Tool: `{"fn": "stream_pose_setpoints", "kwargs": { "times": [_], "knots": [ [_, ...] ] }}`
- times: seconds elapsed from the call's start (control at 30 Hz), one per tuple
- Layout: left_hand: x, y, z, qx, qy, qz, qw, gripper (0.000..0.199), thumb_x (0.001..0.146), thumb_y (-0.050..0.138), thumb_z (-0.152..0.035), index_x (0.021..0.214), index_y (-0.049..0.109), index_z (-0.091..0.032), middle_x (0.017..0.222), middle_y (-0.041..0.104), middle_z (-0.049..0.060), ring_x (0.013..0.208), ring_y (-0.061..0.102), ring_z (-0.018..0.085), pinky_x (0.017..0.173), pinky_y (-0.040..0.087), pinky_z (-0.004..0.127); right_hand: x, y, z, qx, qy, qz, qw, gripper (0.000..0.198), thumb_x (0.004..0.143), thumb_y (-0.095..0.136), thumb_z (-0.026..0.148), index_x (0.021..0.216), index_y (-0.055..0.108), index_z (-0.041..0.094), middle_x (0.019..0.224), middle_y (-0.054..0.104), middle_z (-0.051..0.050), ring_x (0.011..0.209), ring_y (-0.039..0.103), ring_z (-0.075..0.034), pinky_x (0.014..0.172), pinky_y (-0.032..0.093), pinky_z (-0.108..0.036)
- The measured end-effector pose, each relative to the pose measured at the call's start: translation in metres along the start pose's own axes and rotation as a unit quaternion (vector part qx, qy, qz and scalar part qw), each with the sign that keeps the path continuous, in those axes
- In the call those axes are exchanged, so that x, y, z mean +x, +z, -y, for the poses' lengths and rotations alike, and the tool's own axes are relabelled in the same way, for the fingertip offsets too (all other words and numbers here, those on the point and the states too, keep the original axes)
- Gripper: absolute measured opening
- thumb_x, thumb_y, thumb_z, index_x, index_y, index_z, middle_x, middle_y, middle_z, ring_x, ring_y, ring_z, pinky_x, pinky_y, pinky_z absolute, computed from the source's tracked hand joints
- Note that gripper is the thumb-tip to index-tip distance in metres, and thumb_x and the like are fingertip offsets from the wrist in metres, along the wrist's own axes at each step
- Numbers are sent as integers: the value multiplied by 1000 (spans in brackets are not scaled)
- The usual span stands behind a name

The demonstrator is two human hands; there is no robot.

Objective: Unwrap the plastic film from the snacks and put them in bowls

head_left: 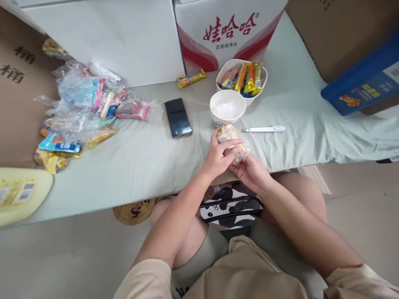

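Between both hands, at the near edge of the cloth-covered surface, is a clear crinkled plastic packet (232, 137) with yellow and pinkish parts; its exact contents are hard to make out. My left hand (220, 153) grips it from the left, fingers laid across its front. From below and the right, my right hand (251, 171) pinches its lower edge. Just beyond the packet stands a white paper cup (227, 109), with only its pale inside showing. A white-handled craft knife (263, 129) lies to the right of the cup.
Behind the cup, a white bowl (264, 79) holds several yellow snack sticks. One yellow stick (191, 79) and a black phone (178, 118) lie leftward. Wrappers and packets (81, 99) pile at far left. Boxes (230, 37) line the back; a panda-patterned bag (232, 207) sits between my knees.
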State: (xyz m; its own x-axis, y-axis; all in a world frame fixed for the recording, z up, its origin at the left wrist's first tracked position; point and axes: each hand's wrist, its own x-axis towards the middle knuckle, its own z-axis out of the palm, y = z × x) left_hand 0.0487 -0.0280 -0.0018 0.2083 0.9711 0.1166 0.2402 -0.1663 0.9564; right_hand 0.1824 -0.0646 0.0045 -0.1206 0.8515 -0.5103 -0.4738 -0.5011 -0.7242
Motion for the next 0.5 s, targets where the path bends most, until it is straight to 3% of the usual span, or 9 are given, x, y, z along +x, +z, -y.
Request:
{"fn": "stream_pose_setpoints", "kwargs": {
  "times": [0.07, 0.13, 0.2, 0.3, 0.37, 0.43, 0.5],
  "knots": [
    [1, 5, 5, -3, 20, 16, 1000, 23, 96, 61, -35, 108, 77, -24, 124, 67, 10, 120, 64, 24, 104, 54, 39, -1, -8, 12, -67, -19, 13, 998, 28, 84, 69, 50, 92, 68, 23, 85, 73, -2, 76, 68, -18, 74, 61, -34],
    [2, 6, 8, -34, 29, 25, 999, 21, 96, 61, -35, 105, 75, -23, 109, 71, 8, 99, 70, 20, 92, 58, 35, 0, -20, 28, -223, -52, 11, 973, 44, 91, 54, 64, 87, 68, 23, 80, 71, -5, 77, 68, -23, 76, 59, -40],
    [3, 6, 11, -57, 21, 19, 998, 18, 94, 64, -35, 105, 72, -23, 105, 71, 6, 82, 68, 15, 76, 58, 28, 7, -36, 46, -412, -146, -36, 899, 50, 96, 44, 63, 88, 70, 21, 82, 71, -8, 83, 68, -28, 82, 55, -45],
    [2, 6, 15, -94, -11, -21, 995, 34, 88, 71, -33, 119, 58, -28, 102, 68, 2, 64, 60, 8, 61, 52, 22, 28, -61, 69, -613, -312, -131, 714, 38, 95, 48, 45, 112, 71, 19, 117, 72, -15, 113, 64, -36, 100, 47, -51],
    [0, 5, 17, -113, -26, -59, 992, 51, 84, 75, -33, 127, 47, -31, 104, 66, 1, 65, 61, 9, 63, 53, 23, 43, -74, 77, -685, -343, -167, 620, 40, 93, 49, 36, 123, 67, 18, 138, 64, -16, 132, 53, -40, 109, 39, -57],
    [0, 1, 17, -106, -27, -86, 990, 60, 81, 78, -31, 129, 43, -31, 108, 67, 2, 71, 64, 10, 69, 55, 25, 49, -81, 79, -726, -322, -184, 580, 38, 93, 47, 32, 121, 69, 18, 139, 64, -16, 135, 51, -41, 110, 36, -59],
    [0, -6, 15, -71, -27, -103, 992, 62, 78, 81, -31, 129, 46, -31, 107, 68, 1, 71, 64, 11, 72, 55, 27, 43, -79, 78, -733, -295, -194, 582, 33, 94, 46, 33, 108, 72, 18, 122, 71, -17, 118, 61, -38, 102, 42, -55]
  ]
}}
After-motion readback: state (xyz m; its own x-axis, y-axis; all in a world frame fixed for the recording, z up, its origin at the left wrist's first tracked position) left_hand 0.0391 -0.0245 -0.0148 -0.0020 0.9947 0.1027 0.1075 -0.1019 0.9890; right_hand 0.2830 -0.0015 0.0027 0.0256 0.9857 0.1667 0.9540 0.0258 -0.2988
